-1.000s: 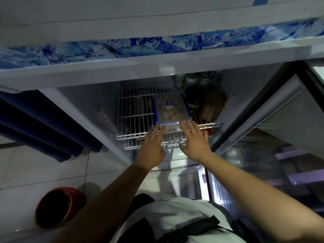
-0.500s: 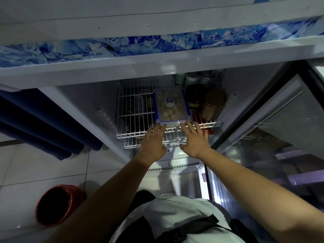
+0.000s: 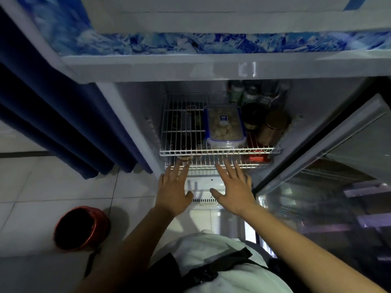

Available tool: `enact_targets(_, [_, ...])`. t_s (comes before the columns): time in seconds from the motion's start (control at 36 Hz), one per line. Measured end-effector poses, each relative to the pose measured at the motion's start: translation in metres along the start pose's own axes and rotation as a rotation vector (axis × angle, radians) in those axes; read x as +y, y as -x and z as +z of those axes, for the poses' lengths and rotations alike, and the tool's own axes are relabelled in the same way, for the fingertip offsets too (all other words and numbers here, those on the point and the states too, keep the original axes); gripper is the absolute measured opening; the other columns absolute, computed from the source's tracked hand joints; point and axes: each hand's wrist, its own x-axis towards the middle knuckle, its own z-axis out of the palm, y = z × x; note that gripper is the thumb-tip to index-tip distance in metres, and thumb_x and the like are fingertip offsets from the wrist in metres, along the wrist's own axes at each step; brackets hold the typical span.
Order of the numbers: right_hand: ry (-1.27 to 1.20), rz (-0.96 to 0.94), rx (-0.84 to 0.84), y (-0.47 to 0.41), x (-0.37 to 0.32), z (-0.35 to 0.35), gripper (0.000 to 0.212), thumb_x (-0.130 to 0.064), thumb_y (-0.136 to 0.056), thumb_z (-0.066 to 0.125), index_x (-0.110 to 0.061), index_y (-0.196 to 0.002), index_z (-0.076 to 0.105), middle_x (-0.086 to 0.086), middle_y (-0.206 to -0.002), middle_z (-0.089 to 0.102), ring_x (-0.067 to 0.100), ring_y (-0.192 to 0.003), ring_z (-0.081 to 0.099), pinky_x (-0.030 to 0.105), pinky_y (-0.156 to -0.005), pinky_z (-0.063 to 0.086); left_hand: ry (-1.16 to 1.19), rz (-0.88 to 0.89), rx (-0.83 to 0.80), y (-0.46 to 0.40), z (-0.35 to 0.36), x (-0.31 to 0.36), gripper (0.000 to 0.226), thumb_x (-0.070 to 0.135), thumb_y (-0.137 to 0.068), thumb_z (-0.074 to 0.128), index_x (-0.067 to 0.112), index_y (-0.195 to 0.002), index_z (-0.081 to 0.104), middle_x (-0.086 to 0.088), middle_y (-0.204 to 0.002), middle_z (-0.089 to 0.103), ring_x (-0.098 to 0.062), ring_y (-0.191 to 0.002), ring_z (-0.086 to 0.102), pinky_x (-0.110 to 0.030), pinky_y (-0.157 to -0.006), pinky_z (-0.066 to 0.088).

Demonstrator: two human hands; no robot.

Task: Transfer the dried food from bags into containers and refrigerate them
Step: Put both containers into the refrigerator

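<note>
The fridge (image 3: 135, 132) stands open, its glass door (image 3: 330, 187) swung right. On the wire shelf (image 3: 182, 153) sits the lidded container (image 3: 224, 125) beside jars (image 3: 273, 127). Left hand (image 3: 173, 187) and right hand (image 3: 234, 187) hover below, fingers spread, holding nothing.

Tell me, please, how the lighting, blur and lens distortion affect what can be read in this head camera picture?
Head view: dim throughout; the container on the wire shelf reads clearly, the bottles behind it are murky. The left hand has motion-blurred fingertips; the right hand is sharper. The wide-angle lens bends the fridge's edges, and the glass door carries reflections.
</note>
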Motion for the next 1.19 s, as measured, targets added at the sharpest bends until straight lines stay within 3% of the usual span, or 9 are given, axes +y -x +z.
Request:
enact_targets(0.17, [-0.049,-0.154,-0.101,0.040,-0.084,0.030,0.076,-0.067,-0.095,0.041,-0.041,-0.158,0.010,-0.009,-0.168,-0.007,0.018,-0.154,-0.012,0.053,-0.121,0.002,0.059,-0.287,0.010,0.098,0.002,-0.064,0.083,0.058,-0.096,0.048,0.034,-0.160,0.002,-0.002,-0.169,-0.008,-0.032,-0.154,-0.008,-0.051,-0.124,0.003])
enact_targets(0.5, [0.051,-0.604,-0.361,0.131,-0.287,0.127,0.074,-0.071,-0.092,0.042,-0.046,-0.155,0.012,-0.010,-0.169,0.001,0.016,-0.154,-0.002,0.052,-0.120,0.007,0.258,-0.848,0.342,0.366,-0.003,-0.176,0.081,0.062,-0.092,0.054,0.034,-0.159,0.016,-0.002,-0.169,0.006,-0.029,-0.155,0.003,-0.049,-0.124,0.011])
enact_targets(0.58, [0.052,-0.716,-0.424,0.156,-0.335,0.156,0.074,-0.068,-0.092,0.046,-0.044,-0.156,0.016,-0.010,-0.169,0.003,0.014,-0.154,-0.003,0.048,-0.120,0.008,0.289,-1.017,0.419,0.431,0.005,-0.195,0.082,0.064,-0.092,0.051,0.038,-0.158,0.011,0.000,-0.169,-0.002,-0.029,-0.155,-0.002,-0.048,-0.125,0.009])
enact_targets(0.67, [0.072,-0.818,-0.492,0.182,-0.377,0.170,0.082,-0.078,-0.083,0.034,-0.045,-0.156,0.017,-0.010,-0.168,0.006,0.012,-0.153,-0.002,0.046,-0.120,0.008,0.325,-1.177,0.477,0.485,0.010,-0.206,0.083,0.064,-0.092,0.053,0.038,-0.158,0.010,0.001,-0.169,-0.005,-0.028,-0.155,-0.004,-0.045,-0.125,0.007])
enact_targets(0.75, [0.110,-0.947,-0.516,0.202,-0.417,0.177,0.085,-0.082,-0.077,0.028,-0.046,-0.154,0.020,-0.012,-0.167,0.008,0.014,-0.153,0.005,0.047,-0.120,0.013,0.411,-1.288,0.573,0.529,0.013,-0.215,0.083,0.062,-0.092,0.053,0.041,-0.158,0.007,0.002,-0.169,-0.005,-0.027,-0.155,-0.005,-0.044,-0.125,0.009])
enact_targets(0.83, [0.139,-1.043,-0.593,0.218,-0.463,0.187,0.073,-0.073,-0.089,0.044,-0.051,-0.153,0.017,-0.018,-0.166,0.002,0.011,-0.154,0.000,0.046,-0.120,0.011,0.454,-1.400,0.637,0.567,0.016,-0.225,0.082,0.064,-0.093,0.050,0.041,-0.158,0.005,0.003,-0.168,-0.010,-0.027,-0.155,-0.006,-0.044,-0.125,0.009])
enact_targets(0.94, [0.134,-1.168,-0.668,0.240,-0.529,0.213,0.071,-0.065,-0.090,0.050,-0.049,-0.153,0.021,-0.019,-0.165,0.002,0.008,-0.153,-0.003,0.043,-0.120,0.005,0.520,-1.573,0.734,0.612,0.016,-0.243,0.083,0.061,-0.092,0.055,0.041,-0.158,0.009,0.002,-0.169,-0.006,-0.027,-0.155,-0.004,-0.043,-0.125,0.009])
enact_targets(1.08, [0.159,-1.296,-0.780,0.272,-0.612,0.257,0.072,-0.065,-0.091,0.049,-0.047,-0.154,0.018,-0.018,-0.166,-0.003,0.008,-0.153,-0.008,0.047,-0.124,0.005,0.540,-1.691,0.754,0.660,0.011,-0.271,0.083,0.060,-0.092,0.056,0.041,-0.158,0.010,0.002,-0.169,-0.007,-0.026,-0.155,-0.005,-0.046,-0.124,0.010])
enact_targets(1.19, [0.191,-1.477,-0.836,0.301,-0.669,0.283,0.072,-0.068,-0.093,0.044,-0.048,-0.155,0.014,-0.019,-0.165,-0.008,0.009,-0.152,-0.014,0.045,-0.121,-0.003,0.558,-1.793,0.698,0.691,-0.001,-0.295,0.084,0.062,-0.092,0.055,0.040,-0.158,0.007,0.002,-0.168,-0.011,-0.027,-0.154,-0.008,-0.046,-0.124,0.008])
